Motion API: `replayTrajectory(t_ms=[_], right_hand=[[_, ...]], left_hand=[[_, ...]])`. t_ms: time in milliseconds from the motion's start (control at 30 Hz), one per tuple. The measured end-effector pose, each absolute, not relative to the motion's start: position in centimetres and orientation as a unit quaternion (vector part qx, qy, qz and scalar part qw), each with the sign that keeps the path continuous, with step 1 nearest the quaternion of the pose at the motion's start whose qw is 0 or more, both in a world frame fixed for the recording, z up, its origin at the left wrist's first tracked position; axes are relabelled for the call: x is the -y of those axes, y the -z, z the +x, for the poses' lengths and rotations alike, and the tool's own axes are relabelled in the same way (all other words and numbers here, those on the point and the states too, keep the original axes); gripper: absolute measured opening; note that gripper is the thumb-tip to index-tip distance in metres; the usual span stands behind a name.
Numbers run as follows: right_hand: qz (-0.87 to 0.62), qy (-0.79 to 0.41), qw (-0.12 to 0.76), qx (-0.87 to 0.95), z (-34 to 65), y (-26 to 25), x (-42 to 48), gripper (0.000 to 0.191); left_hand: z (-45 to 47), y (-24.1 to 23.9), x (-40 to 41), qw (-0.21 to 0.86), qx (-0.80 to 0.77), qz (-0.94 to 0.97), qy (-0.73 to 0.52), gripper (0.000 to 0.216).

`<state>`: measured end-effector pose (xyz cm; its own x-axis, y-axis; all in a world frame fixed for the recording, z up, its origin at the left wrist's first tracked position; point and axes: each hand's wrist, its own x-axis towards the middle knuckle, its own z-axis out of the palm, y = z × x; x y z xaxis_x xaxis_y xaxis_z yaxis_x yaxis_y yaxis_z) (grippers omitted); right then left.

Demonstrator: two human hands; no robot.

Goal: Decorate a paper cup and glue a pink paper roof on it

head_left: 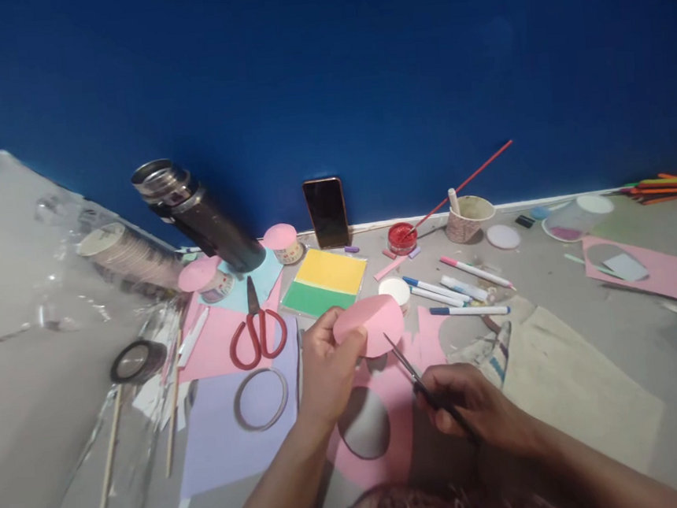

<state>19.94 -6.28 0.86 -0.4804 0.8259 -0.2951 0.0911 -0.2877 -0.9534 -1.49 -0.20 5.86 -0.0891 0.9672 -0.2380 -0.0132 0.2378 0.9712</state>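
Observation:
My left hand (332,365) pinches a pink paper circle (374,322) between thumb and fingers, holding it above the table. In my right hand (475,400) is a pair of scissors (408,366) with dark handles. Their tips point up and left and meet the circle's lower right edge; whether they touch the paper I cannot tell. Below both hands lies a pink sheet (398,430) with a round hole cut in it. To the left, red-handled scissors (256,336) and a roll of tape (261,399) rest on coloured paper.
Along the blue wall stand a dark flask (211,222), a phone (327,214), a red paint pot (402,238) and a paper cup (469,219). Several markers (468,311) lie beyond my right hand. A beige cloth-like piece (568,376) spreads at right. Stacked cups (131,260) lean at left.

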Motion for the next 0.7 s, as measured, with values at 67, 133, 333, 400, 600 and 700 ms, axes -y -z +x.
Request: replayTrajectory(t_ms=[67,133,333,400,600,700], right_hand=[[-0.431,-0.681,0.278,0.522,19.94,-0.67,6.42,0.043],[-0.435,-0.683,0.278,0.517,19.96,-0.46,6.49,0.045],[-0.452,-0.656,0.263,0.544,20.09,-0.29,6.4,0.047],[-0.46,-0.646,0.258,0.552,20.13,-0.22,6.39,0.045],[-0.466,-0.635,0.247,0.564,20.09,-0.25,6.28,0.043],[-0.465,-0.634,0.248,0.566,20.03,-0.46,6.21,0.043]], left_hand=[[-1.22,-5.92,0.18,0.553,-0.572,0.401,-0.454,0.011],[-1.0,-6.02,0.16,0.57,-0.567,0.392,-0.447,0.012],[-1.0,-6.0,0.25,0.535,-0.575,0.431,-0.445,0.008],[-1.07,-5.96,0.32,0.507,-0.58,0.453,-0.448,0.007],[-0.97,-6.1,0.38,0.495,-0.583,0.467,-0.444,0.008],[-0.98,-6.07,0.32,0.5,-0.585,0.461,-0.443,0.007]])
